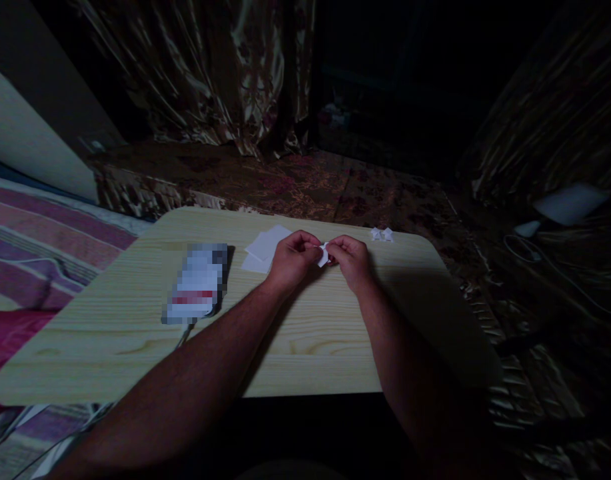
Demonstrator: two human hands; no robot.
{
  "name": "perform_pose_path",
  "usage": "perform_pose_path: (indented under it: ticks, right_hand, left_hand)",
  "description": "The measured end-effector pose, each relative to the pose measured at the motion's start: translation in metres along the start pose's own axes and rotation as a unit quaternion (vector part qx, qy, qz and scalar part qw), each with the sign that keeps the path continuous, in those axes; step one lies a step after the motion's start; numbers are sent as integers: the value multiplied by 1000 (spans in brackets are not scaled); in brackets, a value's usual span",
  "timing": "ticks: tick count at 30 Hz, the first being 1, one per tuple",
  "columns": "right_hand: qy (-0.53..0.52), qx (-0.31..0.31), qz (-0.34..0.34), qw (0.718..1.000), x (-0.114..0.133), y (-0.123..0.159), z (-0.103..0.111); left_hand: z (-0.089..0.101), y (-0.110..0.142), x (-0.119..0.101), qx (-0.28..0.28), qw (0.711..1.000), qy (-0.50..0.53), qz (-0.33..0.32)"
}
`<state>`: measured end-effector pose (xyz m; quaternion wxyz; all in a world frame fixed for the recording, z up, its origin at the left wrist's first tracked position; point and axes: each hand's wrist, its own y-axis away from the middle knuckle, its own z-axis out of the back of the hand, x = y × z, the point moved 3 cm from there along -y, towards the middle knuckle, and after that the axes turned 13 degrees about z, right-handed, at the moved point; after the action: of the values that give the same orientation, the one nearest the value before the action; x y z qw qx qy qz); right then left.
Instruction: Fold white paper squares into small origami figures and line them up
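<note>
Above the middle of the wooden table [305, 333], a small folded piece of white paper [323, 256] is pinched between both my hands. My left hand [294, 259] grips its left side with thumb and fingers closed. From the other side, my right hand [351, 256] pinches its right edge. The fingers partly cover the paper, so its full shape is hidden. White paper sheets [266, 245] lie overlapping just left of my left hand. Two small folded white paper pieces [382, 234] rest near the table's far edge, right of my right hand.
A phone [198, 280] with a blurred screen and a cable [184, 333] lies on the table's left part. Beyond stand patterned curtains [255, 73]. A striped bed cover [40, 233] is at left, and a white object with a cord [570, 203] at right.
</note>
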<state>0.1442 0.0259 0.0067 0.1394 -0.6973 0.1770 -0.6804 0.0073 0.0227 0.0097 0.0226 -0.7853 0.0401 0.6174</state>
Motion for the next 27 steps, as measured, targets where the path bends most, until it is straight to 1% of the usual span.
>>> perform_pose_path:
  ticks: [3,6,9,12,15,20,24,27]
  right_hand:
    - [18,4,4,1000,1,-1,0]
    - [32,7,5,999,2,-1,0]
    - [38,-2,15,999,4,0,0]
    - [34,-13,32,999,5,0,-1]
    - [29,-9,42,999,5,0,-2]
    - [46,0,36,998,5,1,-3]
    - [49,3,31,998,6,2,-2]
    - [47,6,27,999,6,2,-1]
  left_hand:
    - [-1,2,-2,1,999,-29,-17]
    - [-1,3,-4,-3,999,-37,-24]
    - [-1,3,-4,-7,1000,-24,-18]
    - [-2,1,-3,2,1000,-15,-11]
    - [-2,0,-1,5,1000,8,-1]
    - [-1,0,-3,5,999,51,11]
    - [-1,0,-3,-6,998,53,21]
    - [-1,0,-3,-3,999,40,17]
